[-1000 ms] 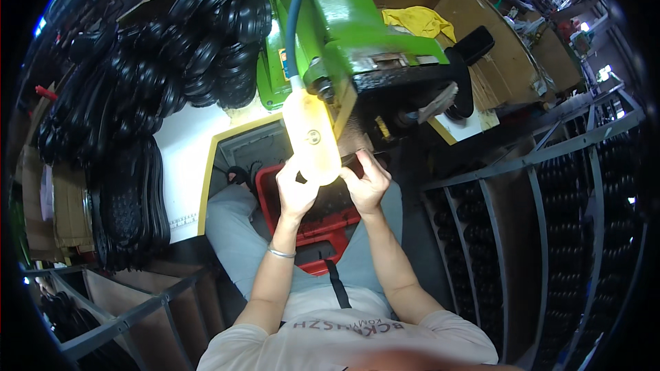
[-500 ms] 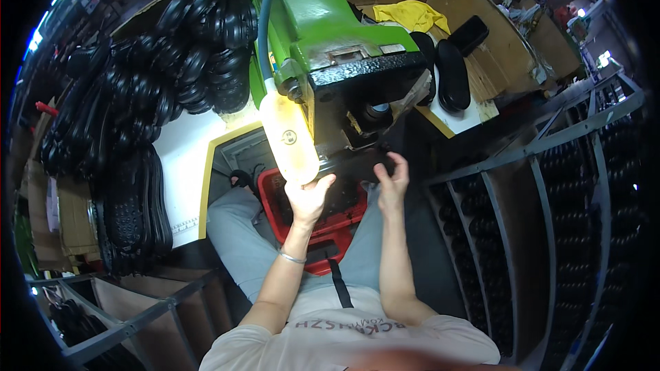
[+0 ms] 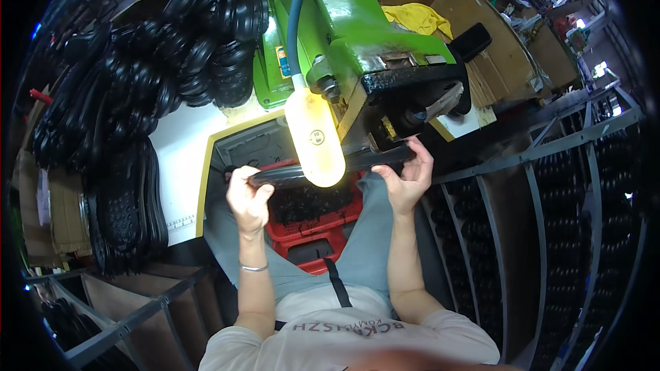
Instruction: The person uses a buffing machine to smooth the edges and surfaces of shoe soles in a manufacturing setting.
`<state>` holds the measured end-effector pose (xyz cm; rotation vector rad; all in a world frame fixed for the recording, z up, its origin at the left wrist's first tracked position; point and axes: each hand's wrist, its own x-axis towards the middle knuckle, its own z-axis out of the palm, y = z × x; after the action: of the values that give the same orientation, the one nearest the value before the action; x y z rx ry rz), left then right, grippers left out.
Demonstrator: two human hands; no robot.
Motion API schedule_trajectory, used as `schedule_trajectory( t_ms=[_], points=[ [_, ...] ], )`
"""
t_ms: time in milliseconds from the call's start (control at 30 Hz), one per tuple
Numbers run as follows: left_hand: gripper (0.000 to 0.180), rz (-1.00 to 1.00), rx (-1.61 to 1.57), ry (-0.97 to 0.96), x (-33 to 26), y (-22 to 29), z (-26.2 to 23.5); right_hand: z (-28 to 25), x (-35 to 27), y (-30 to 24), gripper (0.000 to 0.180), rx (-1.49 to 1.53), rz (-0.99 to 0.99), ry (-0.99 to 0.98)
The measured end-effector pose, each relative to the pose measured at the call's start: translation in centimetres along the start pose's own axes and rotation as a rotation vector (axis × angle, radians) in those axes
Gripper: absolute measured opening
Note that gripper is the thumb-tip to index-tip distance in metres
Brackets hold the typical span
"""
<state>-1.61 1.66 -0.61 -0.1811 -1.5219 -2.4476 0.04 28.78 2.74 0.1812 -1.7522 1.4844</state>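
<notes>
Near green machinery (image 3: 344,7), left hand (image 3: 247,204) and right hand (image 3: 410,182) firmly pinch opposite ends of a black strip (image 3: 283,176), likely for steadiness.

2 hands (image 3: 250,203) hold a long black piece (image 3: 283,176) by opposite ends.

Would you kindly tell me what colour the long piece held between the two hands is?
The long piece is black, best seen in the head view.
</notes>
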Motion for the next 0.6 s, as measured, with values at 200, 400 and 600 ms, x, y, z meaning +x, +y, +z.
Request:
schedule_trajectory(
  t_ms=[200,400,600],
  points=[
    [0.034,-0.082,-0.294,0.007,-1.2,-0.8,-6.2,3.8,-1.9,-0.4,0.071,0.166,0.025,-0.075],
    [0.037,-0.255,-0.318,0.02,-3.7,-2.8,-11.1,6.4,-3.7,-1.8,0.066,0.016,0.072,-0.14],
    [0.042,-0.424,-0.377,-0.147,-5.7,-4.6,-9.2,-2.5,-1.2,-5.2,0.043,-0.4,0.181,-0.708]
  ],
)
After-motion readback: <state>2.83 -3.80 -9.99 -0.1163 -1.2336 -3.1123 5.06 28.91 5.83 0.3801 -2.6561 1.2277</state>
